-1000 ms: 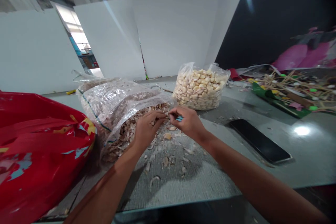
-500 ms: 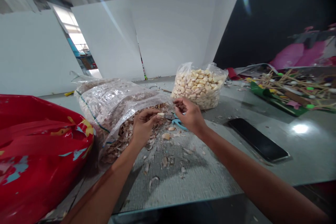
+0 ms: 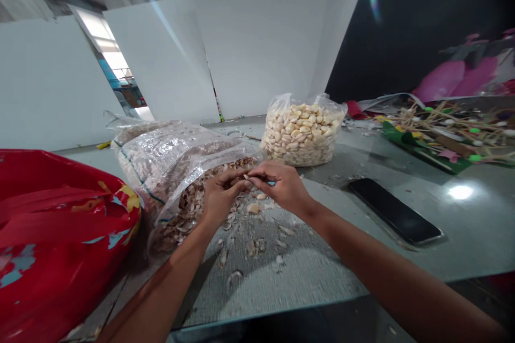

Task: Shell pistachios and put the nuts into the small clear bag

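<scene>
My left hand is closed in a pinch on a small pale clove that looks like garlic. My right hand meets it from the right, its thumb and fingertips pinched on the same clove. Most of the clove is covered by fingers. Behind my right fingers, a bit of the light-blue handle of a pair of scissors shows. Under my hands lie a tan clove and loose dry skins. Beside my left hand, a clear plastic sack lies with its mouth open, full of brownish skins.
A clear bag of pale cloves stands behind my right hand. To the right lies a black phone. Farther right are thin sticks with coloured tips on a green sheet. A shiny red bag bulges at left.
My right hand has moved left and closed its fingertips on the clove in my left hand. The scissors are now mostly hidden behind it. The view has shifted slightly.
</scene>
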Demonstrator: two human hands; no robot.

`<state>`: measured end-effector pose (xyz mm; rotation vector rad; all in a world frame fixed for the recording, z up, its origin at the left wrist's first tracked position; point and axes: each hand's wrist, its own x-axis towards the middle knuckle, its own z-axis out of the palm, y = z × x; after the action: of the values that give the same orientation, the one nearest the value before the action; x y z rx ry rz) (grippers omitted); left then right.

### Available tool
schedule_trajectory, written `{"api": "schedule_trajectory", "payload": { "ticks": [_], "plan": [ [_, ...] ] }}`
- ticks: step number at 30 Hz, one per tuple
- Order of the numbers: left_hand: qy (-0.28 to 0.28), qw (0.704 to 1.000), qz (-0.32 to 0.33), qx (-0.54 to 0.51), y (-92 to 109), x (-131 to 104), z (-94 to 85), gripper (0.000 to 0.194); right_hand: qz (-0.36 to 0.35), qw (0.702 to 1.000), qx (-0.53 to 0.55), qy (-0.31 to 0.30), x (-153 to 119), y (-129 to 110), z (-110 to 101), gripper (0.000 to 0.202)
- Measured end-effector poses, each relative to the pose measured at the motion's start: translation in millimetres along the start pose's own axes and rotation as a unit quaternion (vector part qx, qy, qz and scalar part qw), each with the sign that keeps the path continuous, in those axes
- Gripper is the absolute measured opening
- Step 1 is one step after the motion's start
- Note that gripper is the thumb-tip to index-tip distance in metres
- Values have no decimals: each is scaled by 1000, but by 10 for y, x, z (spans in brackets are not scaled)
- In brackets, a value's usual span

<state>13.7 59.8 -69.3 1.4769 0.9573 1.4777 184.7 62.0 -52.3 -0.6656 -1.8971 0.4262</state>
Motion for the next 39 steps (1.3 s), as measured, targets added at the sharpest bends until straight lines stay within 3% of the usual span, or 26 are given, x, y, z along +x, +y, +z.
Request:
{"api": "schedule_trajectory", "payload": {
  "ticks": [6, 11, 15, 19, 24, 29, 34, 39],
  "plan": [
    [25, 990, 92, 103, -17, -18, -16, 22, -15, 1000, -19, -9, 6, 26, -15, 15],
    [10, 961, 161, 223, 10, -42, -47, 16, -30, 997, -71, -26, -9, 50, -11, 13],
    [-1, 951, 181, 250, 33, -63, -49, 15, -29, 991, -126, -14, -35, 31, 37, 14],
    [11, 970, 127, 206, 29, -70, -18, 17, -16, 990, -142, 19, -44, 17, 72, 10],
    [38, 999, 13, 1, 4, -25, 32, 20, 51, 991, -110, 54, -10, 76, 35, 9],
    [-4, 976, -64, -206, -13, -9, 51, 24, 106, 983, -108, 108, 18, 204, -55, 9],
    [-20, 951, -126, -282, 17, -23, 50, 26, 84, 993, -19, 75, 26, 192, -64, 15],
    [-31, 954, -136, -265, 4, -29, 62, 28, 76, 992, 98, 12, 30, 82, 5, 20]
  ]
}}
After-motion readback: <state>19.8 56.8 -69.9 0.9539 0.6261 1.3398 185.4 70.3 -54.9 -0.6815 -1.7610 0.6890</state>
